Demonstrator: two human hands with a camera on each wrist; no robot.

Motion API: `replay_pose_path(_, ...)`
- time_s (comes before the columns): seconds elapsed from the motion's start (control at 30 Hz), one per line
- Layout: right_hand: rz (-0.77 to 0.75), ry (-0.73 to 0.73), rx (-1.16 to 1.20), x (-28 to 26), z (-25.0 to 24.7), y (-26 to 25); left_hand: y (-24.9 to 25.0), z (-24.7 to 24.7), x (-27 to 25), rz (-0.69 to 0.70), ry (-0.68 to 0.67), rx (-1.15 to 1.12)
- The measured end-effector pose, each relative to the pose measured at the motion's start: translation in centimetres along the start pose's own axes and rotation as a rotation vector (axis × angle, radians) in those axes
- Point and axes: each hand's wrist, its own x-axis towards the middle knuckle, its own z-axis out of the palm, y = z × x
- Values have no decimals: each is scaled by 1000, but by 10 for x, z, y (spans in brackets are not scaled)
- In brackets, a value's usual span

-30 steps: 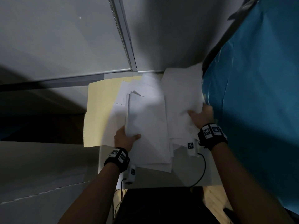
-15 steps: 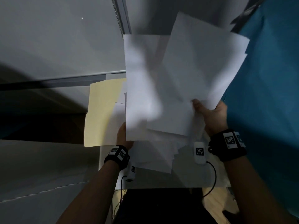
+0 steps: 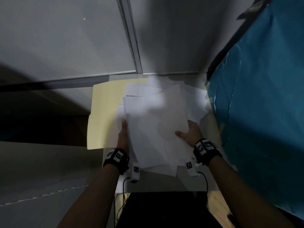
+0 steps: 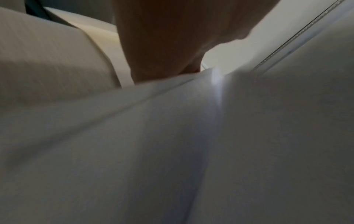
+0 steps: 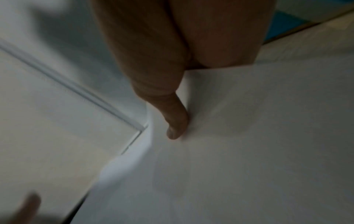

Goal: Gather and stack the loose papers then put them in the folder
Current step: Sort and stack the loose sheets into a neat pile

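Loosely, both hands grip the ragged papers [image 3: 156,129]: left hand [image 3: 123,137], right hand [image 3: 189,134]. Best square edges before the manila folder [image 3: 105,112].

Both grips [image 3: 189,134] [image 3: 123,137] — thumbs clamped inward.

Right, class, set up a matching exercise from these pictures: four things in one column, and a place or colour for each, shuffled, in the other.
Things:
1. folder
2. papers
3. left hand
4. right hand

Descriptions:
A. white, in a rough heap
B. grips the heap's right side, thumb on top
C. pale yellow, partly under the sheets
D. holds the heap's left edge

Pairs: 1-C, 2-A, 3-D, 4-B
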Motion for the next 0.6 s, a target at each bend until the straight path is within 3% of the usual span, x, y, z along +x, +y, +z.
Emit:
replay_pose_path(0.1, -20, -52, -71, 5, 18, 11, 0, 5, -1, 175, 26, 254)
replay_pose_path(0.2, -8, -124, -117, 9, 27, 11, -4, 17, -4, 259, -20, 371)
replay_pose_path(0.3, 4, 48, -76, 13, 14, 1, 12, 21, -14, 316, -33, 350)
replay_pose_path(0.37, 17, 191, 119, 9, -7, -13, 25, 17, -23, 334, -88, 292)
replay_pose_path(0.4, -7, 200, 216, 4, -18, -23, 32, 16, -28, 357, -134, 263)
replay_pose_path(0.5, -51, 44, 401, -10, -37, -54, 57, 31, -48, 482, -213, 206)
replay_pose_path(0.6, -138, 138, 413, -19, -43, -88, 75, 68, -68, 626, -187, 150)
